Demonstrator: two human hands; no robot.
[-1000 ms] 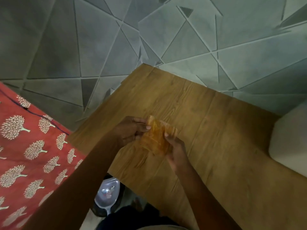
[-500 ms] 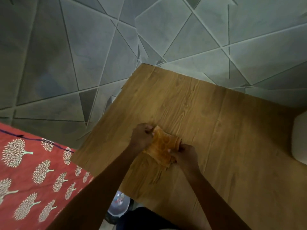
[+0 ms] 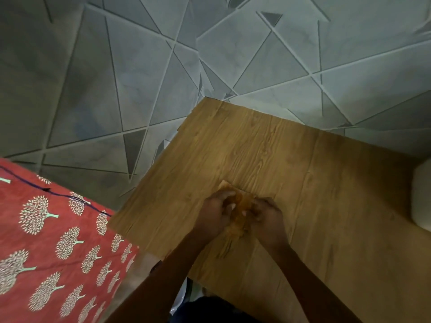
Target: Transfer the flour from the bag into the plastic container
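Note:
A crumpled, thin orange-brown bag [image 3: 240, 210] is bunched between both hands just above the wooden table [image 3: 326, 206]. My left hand [image 3: 215, 212] grips its left side with fingers curled in. My right hand [image 3: 267, 216] grips its right side, pressed close to the left hand. One corner of the bag [image 3: 225, 184] sticks out beyond the fingers. A whitish object [image 3: 422, 194], possibly the plastic container, is cut off at the table's right edge. No flour is visible.
A red cloth with a white tree print [image 3: 53, 241] covers a surface to the left of the table. Grey tiled floor with triangular lines [image 3: 163, 78] lies beyond. A pale plastic thing [image 3: 180, 299] shows on the floor under my left forearm.
My hands have come closer together and squeezed the bag into a smaller bundle. The camera view has shifted, so the white object on the right shows less.

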